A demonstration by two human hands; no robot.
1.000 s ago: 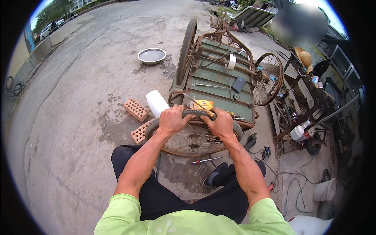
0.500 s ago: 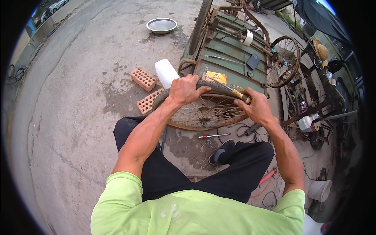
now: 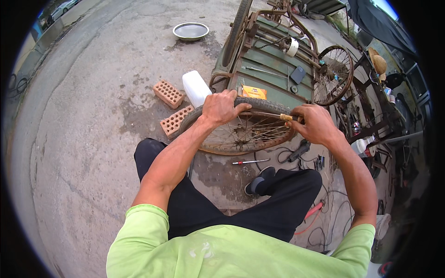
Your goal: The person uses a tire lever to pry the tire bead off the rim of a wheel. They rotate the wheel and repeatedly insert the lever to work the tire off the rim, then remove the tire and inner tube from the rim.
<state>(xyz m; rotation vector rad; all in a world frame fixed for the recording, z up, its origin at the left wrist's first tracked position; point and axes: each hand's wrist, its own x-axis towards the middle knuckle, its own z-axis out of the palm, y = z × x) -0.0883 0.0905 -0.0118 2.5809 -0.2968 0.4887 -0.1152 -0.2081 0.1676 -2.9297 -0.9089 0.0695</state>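
Note:
A rusty spoked bicycle wheel with a black tyre lies flat on the concrete in front of me. My left hand grips the tyre at the wheel's far rim. My right hand is closed on a wooden-handled tool that lies across the tyre's right side. I sit low, with my legs in black trousers bent on either side beneath the wheel.
A green cart with two upright wheels stands just beyond. Two perforated bricks and a white canister lie left of it, a metal bowl farther back. A red-handled screwdriver and cables lie near my shoe.
The view has tilted down and closer. My right hand has slid farther right along the rim with the tool; my left hand stays on the tyre.

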